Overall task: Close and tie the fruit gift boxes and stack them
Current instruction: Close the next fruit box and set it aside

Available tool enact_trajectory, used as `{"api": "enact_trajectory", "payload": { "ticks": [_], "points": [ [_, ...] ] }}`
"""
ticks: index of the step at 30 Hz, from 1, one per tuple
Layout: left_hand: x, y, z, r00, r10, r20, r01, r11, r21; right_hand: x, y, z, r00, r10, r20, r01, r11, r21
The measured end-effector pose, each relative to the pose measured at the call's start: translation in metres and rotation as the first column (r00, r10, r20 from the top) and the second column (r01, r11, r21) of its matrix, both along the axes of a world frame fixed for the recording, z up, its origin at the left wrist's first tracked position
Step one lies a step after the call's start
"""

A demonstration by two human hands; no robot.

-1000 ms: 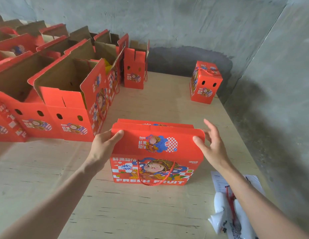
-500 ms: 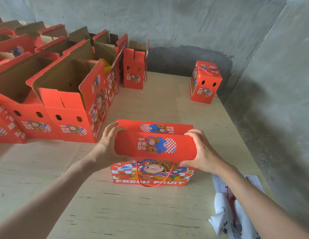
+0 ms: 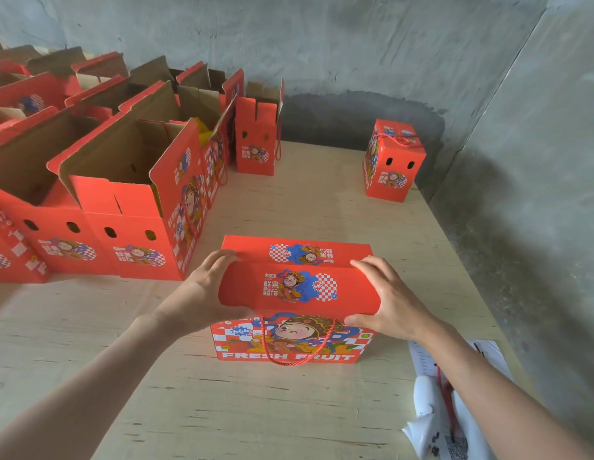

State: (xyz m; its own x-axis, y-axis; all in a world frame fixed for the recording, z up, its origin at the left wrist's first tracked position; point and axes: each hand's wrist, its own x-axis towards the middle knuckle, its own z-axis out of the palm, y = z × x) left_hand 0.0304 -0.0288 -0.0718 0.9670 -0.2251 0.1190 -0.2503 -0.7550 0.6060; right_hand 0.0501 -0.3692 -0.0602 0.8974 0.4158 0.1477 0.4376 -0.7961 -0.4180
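You are at the closing step on the fruit box [image 3: 289,343], which stands in the middle of the bench [image 3: 222,410], just in front of you. Your left hand [image 3: 202,293] grips the left end of the near flap [image 3: 295,287] and your right hand [image 3: 388,300] grips its right end. On both hands the fingers curl over the top and the thumb sits at the front edge. The near flap and the far flap [image 3: 299,254] both lie down, and their edges meet along the top.

I judge the closing nearly done and the tying not begun, because the red cord [image 3: 289,362] hangs loose on the front face. The next move asks you to keep both flaps flat with one hand while the other brings the cord up over the top.

By count, one box is in your hands. One tied box [image 3: 393,167] stands in the far right corner, so no stack exists yet. At least five open boxes [image 3: 123,200] wait on the left. That row leaves the frame, so I cannot give the full number. One heap of white papers [image 3: 425,403] lies at your right elbow.
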Motion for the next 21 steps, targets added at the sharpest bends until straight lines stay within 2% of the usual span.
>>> {"api": "enact_trajectory", "payload": {
  "ticks": [4,6,8,10,15,21],
  "points": [
    [-0.001,-0.001,-0.004,1.0,0.0,-0.016,0.001,0.998,0.06,-0.002,-0.003,-0.01,0.999,0.026,0.019,-0.023,0.994,-0.106],
    [-0.003,-0.002,-0.003,1.0,0.007,-0.023,-0.003,0.981,0.193,-0.002,-0.004,-0.013,0.996,0.045,0.079,-0.03,0.983,-0.183],
    [-0.005,-0.004,-0.002,0.998,0.007,0.056,-0.028,0.917,0.397,-0.002,-0.004,-0.014,0.988,0.075,0.137,-0.038,0.966,-0.255],
    [-0.01,-0.011,-0.001,0.987,-0.035,0.155,-0.044,0.877,0.479,0.0,-0.005,-0.015,0.983,0.102,0.15,-0.055,0.956,-0.289],
    [-0.016,-0.031,0.001,0.985,-0.099,0.141,0.018,0.875,0.484,0.005,-0.005,-0.019,0.987,0.119,0.108,-0.083,0.952,-0.296],
    [-0.012,-0.029,0.0,0.984,-0.112,0.138,0.031,0.871,0.491,0.007,-0.003,-0.017,0.991,0.126,0.037,-0.117,0.973,-0.197]
  ]
}}
